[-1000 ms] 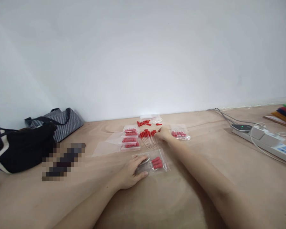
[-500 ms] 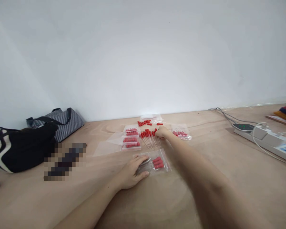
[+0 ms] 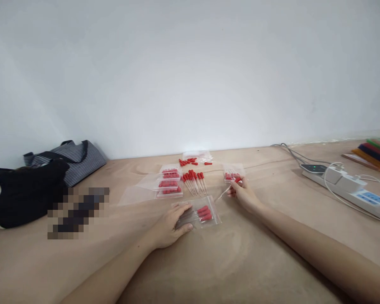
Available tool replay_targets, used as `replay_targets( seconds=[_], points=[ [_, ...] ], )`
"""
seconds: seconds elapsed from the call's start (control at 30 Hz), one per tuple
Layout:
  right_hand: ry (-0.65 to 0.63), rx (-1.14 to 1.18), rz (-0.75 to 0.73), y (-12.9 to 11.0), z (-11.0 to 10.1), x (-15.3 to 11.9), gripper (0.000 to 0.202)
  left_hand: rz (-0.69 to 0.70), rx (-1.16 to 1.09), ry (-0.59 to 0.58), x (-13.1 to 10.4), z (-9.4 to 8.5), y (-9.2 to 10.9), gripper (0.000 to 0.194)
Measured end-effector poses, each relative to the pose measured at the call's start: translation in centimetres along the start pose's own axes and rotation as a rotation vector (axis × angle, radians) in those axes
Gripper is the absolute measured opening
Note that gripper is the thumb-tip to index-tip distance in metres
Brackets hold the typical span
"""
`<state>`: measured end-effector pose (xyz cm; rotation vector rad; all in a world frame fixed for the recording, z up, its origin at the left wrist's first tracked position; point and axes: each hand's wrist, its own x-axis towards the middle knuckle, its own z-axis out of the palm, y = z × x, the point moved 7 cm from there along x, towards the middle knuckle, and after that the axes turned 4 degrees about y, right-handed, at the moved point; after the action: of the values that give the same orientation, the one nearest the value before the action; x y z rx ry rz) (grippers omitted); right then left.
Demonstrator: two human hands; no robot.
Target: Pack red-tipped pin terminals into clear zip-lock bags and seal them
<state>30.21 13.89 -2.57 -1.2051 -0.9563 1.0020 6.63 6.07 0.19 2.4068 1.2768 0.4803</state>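
The right hand (image 3: 244, 195) is closed in a pinch on a single dropper (image 3: 229, 188), a thin clear tube with a red bulb. The bulb end sits at the fingertips; the tube points down and left, its tip close to the tabletop (image 3: 240, 261). The hand hovers just in front of a small clear bag of droppers (image 3: 233, 172) lying flat on the far right of the group.

The left hand (image 3: 169, 223) lies palm down, fingers spread loosely, pressing the left part of an open clear bag (image 3: 199, 213). This bag holds several droppers with the red bulbs toward the right. It lies near the held dropper, slightly left of it and nearer the person.

Beyond the open bag, a loose row of droppers (image 3: 194, 180) lies on the tabletop, bulbs toward the wall. Left of the row is a stack of filled bags (image 3: 169, 182), with an empty clear bag (image 3: 134, 196) beside it. Farther back, loose red bulbs (image 3: 190, 161) lie scattered near the wall.

At the left edge stand a black bag (image 3: 22, 192) and a striped bag (image 3: 76, 157). At the right lies a white power strip (image 3: 351, 188) with cables, and coloured sheets (image 3: 375, 152) beyond it.
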Motion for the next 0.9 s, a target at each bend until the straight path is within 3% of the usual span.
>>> replay_targets(
  seconds=[0.17,0.3,0.5,0.7,0.9],
  points=[
    [0.009,0.168,0.113,0.6,1.2,-2.6,0.018,-0.011,-0.016,0.006,0.0,-0.1,0.0,0.047],
    [-0.07,0.238,0.264,1.6,3.0,-3.9,0.008,-0.002,-0.022,0.002,0.0,-0.2,0.2,0.047],
    [-0.279,0.038,0.252,1.5,4.7,-4.6,0.016,0.02,-0.043,0.01,0.0,-0.2,0.5,0.049],
    [-0.522,-0.065,0.354,1.8,6.8,-4.7,0.017,-0.001,-0.032,0.004,-0.1,-0.1,0.2,0.049],
    [-0.654,-0.151,0.298,1.9,8.3,-4.8,0.017,0.024,-0.018,0.015,-0.1,-0.3,0.5,0.048]
  ],
)
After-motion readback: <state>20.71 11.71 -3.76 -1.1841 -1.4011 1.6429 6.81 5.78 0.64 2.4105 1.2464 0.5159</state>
